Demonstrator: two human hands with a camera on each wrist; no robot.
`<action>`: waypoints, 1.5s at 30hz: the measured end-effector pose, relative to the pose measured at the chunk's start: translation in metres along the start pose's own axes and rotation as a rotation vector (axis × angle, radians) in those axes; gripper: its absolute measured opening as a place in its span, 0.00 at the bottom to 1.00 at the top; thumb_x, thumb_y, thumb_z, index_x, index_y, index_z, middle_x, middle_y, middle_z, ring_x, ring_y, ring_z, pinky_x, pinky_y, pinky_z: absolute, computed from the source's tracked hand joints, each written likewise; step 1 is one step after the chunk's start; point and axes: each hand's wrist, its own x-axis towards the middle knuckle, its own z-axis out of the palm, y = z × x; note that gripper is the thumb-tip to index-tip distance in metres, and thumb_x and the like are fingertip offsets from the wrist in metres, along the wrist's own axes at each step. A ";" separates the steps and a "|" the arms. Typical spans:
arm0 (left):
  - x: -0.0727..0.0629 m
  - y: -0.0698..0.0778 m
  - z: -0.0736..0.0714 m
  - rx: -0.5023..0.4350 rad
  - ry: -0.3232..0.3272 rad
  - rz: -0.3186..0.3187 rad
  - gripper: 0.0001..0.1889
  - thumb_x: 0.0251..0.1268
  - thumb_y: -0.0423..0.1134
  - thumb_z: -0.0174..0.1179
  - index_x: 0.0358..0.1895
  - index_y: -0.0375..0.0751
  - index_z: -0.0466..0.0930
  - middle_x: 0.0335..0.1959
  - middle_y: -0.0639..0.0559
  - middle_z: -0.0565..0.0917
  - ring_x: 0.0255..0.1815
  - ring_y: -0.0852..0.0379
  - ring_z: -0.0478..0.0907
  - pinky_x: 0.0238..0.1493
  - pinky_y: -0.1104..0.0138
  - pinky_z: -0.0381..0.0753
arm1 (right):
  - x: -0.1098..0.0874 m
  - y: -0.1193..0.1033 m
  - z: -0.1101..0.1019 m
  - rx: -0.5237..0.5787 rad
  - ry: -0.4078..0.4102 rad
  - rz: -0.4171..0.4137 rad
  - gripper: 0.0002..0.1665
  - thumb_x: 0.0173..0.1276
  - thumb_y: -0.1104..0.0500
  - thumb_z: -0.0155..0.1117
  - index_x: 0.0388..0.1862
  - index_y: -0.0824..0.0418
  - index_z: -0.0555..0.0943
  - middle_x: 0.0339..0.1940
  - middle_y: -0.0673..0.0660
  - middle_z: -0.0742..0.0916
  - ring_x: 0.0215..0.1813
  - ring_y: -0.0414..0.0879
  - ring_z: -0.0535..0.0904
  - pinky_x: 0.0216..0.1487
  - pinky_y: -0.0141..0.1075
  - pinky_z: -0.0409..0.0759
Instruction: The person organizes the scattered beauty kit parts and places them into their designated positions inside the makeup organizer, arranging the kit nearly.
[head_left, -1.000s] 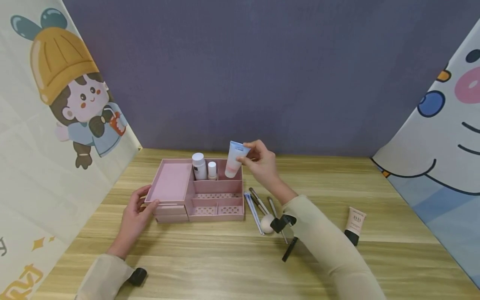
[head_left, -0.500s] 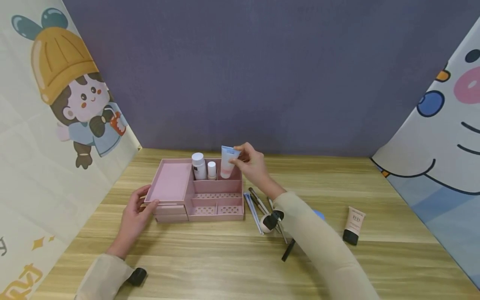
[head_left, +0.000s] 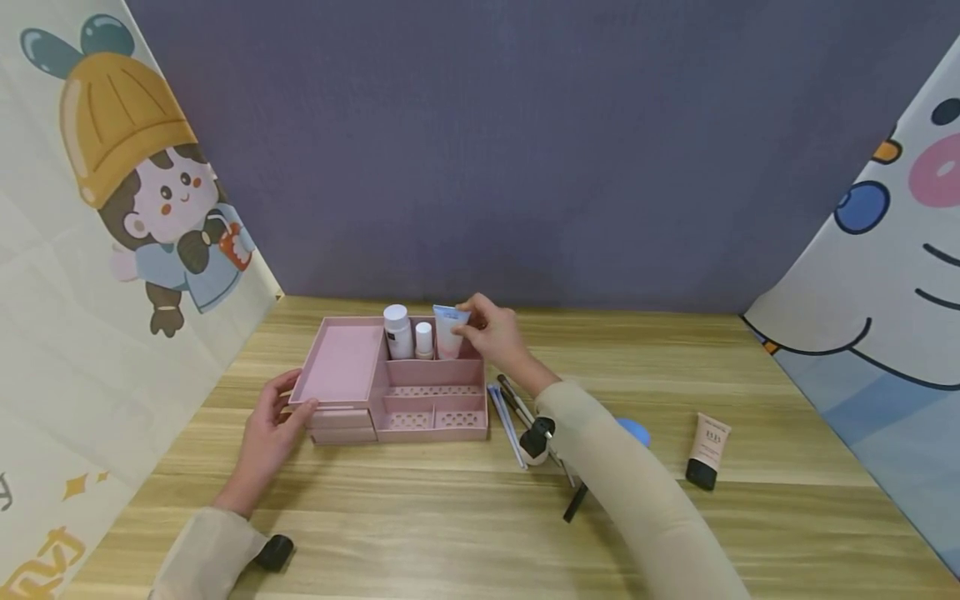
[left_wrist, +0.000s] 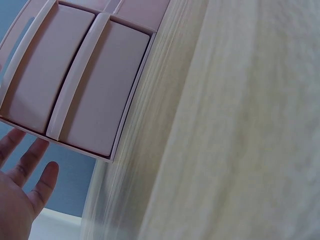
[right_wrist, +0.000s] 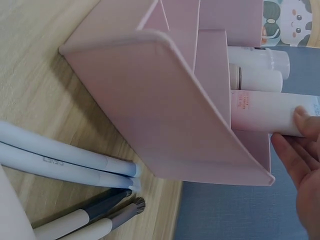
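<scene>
A pink desk organizer (head_left: 341,358) with drawers at its front left stands on the wooden table. My left hand (head_left: 272,417) holds its left front corner, thumb on the top edge; in the left wrist view the fingers (left_wrist: 47,182) lie along the side by the drawers (left_wrist: 107,80). My right hand (head_left: 491,333) pinches a white and blue squeeze tube (head_left: 449,337) near its flat blue end. The tube's lower end is down in the back compartment, hidden by the divider. Left of it in the same row are a small white-capped bottle (head_left: 424,340) and a larger white bottle (head_left: 399,333).
Right of the organizer lie makeup brushes (head_left: 506,425) and a pale round sponge (head_left: 534,450), partly under my right sleeve. A blue item (head_left: 633,431) and a black stick (head_left: 576,503) show beside the sleeve. A beige BB cream tube (head_left: 708,450) lies farther right.
My right hand has moved left and down, lowering the squeeze tube into the back compartment beside the small bottle. The left hand stays on the organizer's corner.
</scene>
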 end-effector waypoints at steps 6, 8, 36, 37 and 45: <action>0.000 -0.001 0.000 0.000 -0.002 0.002 0.28 0.75 0.40 0.57 0.73 0.36 0.60 0.65 0.39 0.69 0.52 0.77 0.68 0.47 0.81 0.67 | 0.001 -0.002 -0.001 -0.036 -0.072 0.053 0.12 0.62 0.64 0.74 0.41 0.63 0.81 0.24 0.57 0.86 0.22 0.42 0.76 0.23 0.31 0.72; 0.000 -0.001 0.000 0.001 -0.004 0.003 0.28 0.75 0.40 0.57 0.73 0.36 0.60 0.65 0.39 0.69 0.52 0.77 0.68 0.47 0.81 0.67 | 0.002 -0.003 -0.001 -0.057 -0.110 0.074 0.10 0.64 0.63 0.72 0.41 0.63 0.80 0.24 0.57 0.86 0.22 0.42 0.76 0.23 0.31 0.72; 0.000 -0.001 -0.002 -0.011 -0.006 -0.005 0.29 0.75 0.40 0.57 0.73 0.36 0.60 0.65 0.40 0.69 0.52 0.77 0.68 0.47 0.81 0.67 | 0.022 -0.013 -0.008 -0.100 -0.414 0.276 0.03 0.70 0.66 0.65 0.41 0.65 0.83 0.39 0.61 0.89 0.35 0.50 0.87 0.32 0.32 0.82; 0.000 -0.002 -0.002 -0.015 -0.003 -0.002 0.28 0.75 0.39 0.57 0.73 0.36 0.60 0.64 0.40 0.69 0.52 0.77 0.69 0.47 0.82 0.67 | 0.023 -0.014 -0.010 -0.097 -0.410 0.272 0.04 0.70 0.66 0.66 0.41 0.65 0.84 0.38 0.61 0.89 0.35 0.50 0.87 0.33 0.32 0.82; 0.002 -0.004 -0.002 -0.035 0.008 0.015 0.28 0.73 0.33 0.58 0.72 0.34 0.61 0.63 0.40 0.70 0.50 0.78 0.70 0.46 0.82 0.68 | 0.023 -0.018 -0.029 -0.002 -0.327 0.322 0.12 0.68 0.66 0.68 0.49 0.68 0.82 0.36 0.62 0.88 0.36 0.54 0.86 0.39 0.42 0.84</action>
